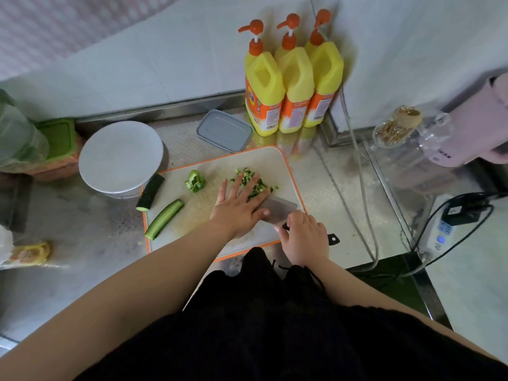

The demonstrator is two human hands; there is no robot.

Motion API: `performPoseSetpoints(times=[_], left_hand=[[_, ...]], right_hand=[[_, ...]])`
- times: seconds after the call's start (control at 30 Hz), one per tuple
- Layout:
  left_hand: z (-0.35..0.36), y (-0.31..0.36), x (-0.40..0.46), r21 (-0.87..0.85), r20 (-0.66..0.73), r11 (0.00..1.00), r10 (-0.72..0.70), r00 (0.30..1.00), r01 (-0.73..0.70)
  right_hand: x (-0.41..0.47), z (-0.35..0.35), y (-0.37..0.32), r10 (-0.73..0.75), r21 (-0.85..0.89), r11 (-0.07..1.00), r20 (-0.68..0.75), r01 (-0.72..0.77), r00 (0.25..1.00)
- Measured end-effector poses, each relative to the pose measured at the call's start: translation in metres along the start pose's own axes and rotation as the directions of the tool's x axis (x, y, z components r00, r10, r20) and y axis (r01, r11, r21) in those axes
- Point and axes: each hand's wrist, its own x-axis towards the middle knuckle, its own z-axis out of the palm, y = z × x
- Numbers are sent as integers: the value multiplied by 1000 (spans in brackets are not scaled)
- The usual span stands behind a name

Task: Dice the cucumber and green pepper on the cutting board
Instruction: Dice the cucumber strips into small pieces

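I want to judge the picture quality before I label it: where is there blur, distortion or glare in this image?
Head view: the knife blade is smeared by motion blur, while the diced cucumber and left hand stay fairly sharp; wide-angle distortion bends the wall and counter edges; the steel counter mirrors the yellow pump bottles; the corners look soft.

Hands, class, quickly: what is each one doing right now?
Left hand: open, fingers straight, resting on the pile of diced green cucumber and the blade.
Right hand: gripping the black handle of the broad-bladed steel knife.
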Motion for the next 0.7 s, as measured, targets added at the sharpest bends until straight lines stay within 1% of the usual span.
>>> performPoseSetpoints(times=[0.2, 0.3, 0.43, 0.5, 0.6, 0.63, 0.7], left_hand=[[-8, -14, 13, 23, 6, 999, -40, 999, 40], [-11, -21, 17, 43, 20, 997, -64, 998, 63], [-12, -29, 19, -14, 43, 989, -149, 988, 150], [-12, -31, 16, -88, 2, 983, -159, 987, 159], [-14, -29, 13, -214, -156, 972, -132, 979, 97], [-16, -26, 12, -241, -194, 967, -131, 972, 83], [-18, -22, 11, -251, -222, 966, -117, 968, 60]], right_hand=[[-7, -9, 12, 121, 71, 990, -1, -120, 993], [-11, -13, 17, 180, 88, 979, 38, -183, 983], [-15, -16, 23, 244, 143, 958, 56, -249, 968], [-14, -18, 24, 273, 176, 944, 67, -281, 960], [-11, -20, 22, 303, 222, 921, 108, -320, 947], [-10, -20, 20, 312, 246, 911, 118, -332, 943], [-9, -21, 17, 327, 293, 889, 132, -352, 936]])
